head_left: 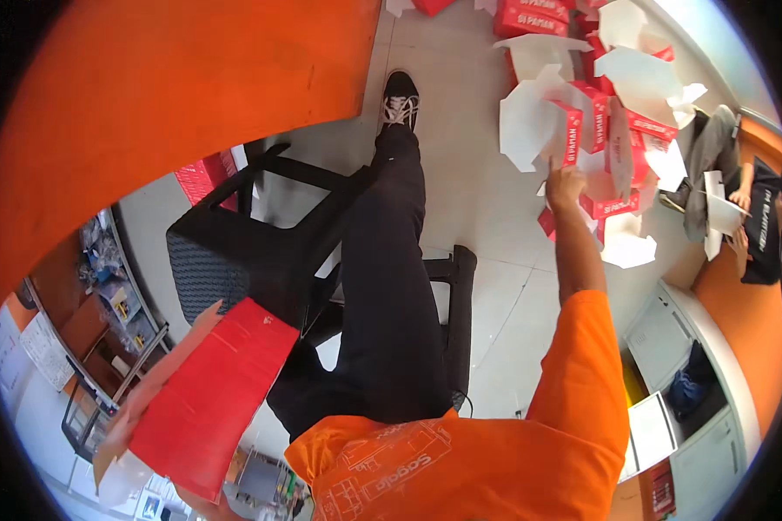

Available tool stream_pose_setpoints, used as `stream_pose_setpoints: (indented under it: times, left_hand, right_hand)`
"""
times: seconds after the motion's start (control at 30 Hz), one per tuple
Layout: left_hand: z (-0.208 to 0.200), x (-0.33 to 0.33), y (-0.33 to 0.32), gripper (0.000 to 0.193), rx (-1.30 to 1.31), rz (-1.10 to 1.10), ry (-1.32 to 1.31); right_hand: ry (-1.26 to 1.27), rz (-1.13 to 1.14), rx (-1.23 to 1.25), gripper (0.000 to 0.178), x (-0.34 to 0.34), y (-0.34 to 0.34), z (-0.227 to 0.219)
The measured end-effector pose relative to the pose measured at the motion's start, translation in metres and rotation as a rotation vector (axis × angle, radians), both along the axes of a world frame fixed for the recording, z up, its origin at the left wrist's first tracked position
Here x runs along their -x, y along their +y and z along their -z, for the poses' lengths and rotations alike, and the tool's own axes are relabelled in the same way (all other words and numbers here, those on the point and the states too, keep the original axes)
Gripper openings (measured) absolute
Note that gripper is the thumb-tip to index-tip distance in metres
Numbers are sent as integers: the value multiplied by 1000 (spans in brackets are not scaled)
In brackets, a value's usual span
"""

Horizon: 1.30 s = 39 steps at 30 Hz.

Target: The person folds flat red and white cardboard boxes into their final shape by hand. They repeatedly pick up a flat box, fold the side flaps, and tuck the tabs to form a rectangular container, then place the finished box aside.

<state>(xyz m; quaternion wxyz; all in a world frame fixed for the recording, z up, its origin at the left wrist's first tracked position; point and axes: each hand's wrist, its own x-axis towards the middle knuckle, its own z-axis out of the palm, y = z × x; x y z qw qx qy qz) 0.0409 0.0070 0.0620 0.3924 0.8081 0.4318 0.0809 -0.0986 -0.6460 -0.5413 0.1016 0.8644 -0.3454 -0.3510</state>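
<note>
My right hand reaches out to a heap of open red-and-white cardboard food boxes at the upper right. Its fingers are closed at the lower edge of one food box, with the fingertips partly hidden. At the lower left, a large red cardboard box with pale open flaps is tilted beside my leg. Only a strip of my left hand shows under that box's lower end; it supports the box, and its fingers are hidden behind the cardboard.
An orange tabletop fills the upper left. Black chairs stand around my legs. A person at the right handles another white box. Cabinets line the right side, and a cluttered shelf stands at the left.
</note>
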Motion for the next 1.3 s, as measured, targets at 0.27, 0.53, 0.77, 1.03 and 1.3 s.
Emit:
stream_pose_setpoints:
  times: [0.27, 0.53, 0.77, 1.03, 1.3]
  left_hand:
    - [-4, -8, 0, 65, -53, 19, 48]
    - [17, 43, 18, 57, 273, 65, -146]
    - [33, 26, -11, 49, 413, 343, -378]
    - [60, 36, -18, 49, 539, 404, -540]
    - [90, 29, -24, 50, 527, 498, -724]
  right_hand:
    - [-16, -199, -72, 12, 21, -54, 5]
    - [-1133, -288, -382, 23, -15, 69, -219]
    - [-1403, -795, -480, 36, -38, 217, -456]
    - [-1113, -1701, -924, 37, -110, 380, -620]
    - [-776, -1713, -900, 30, -152, 445, -617]
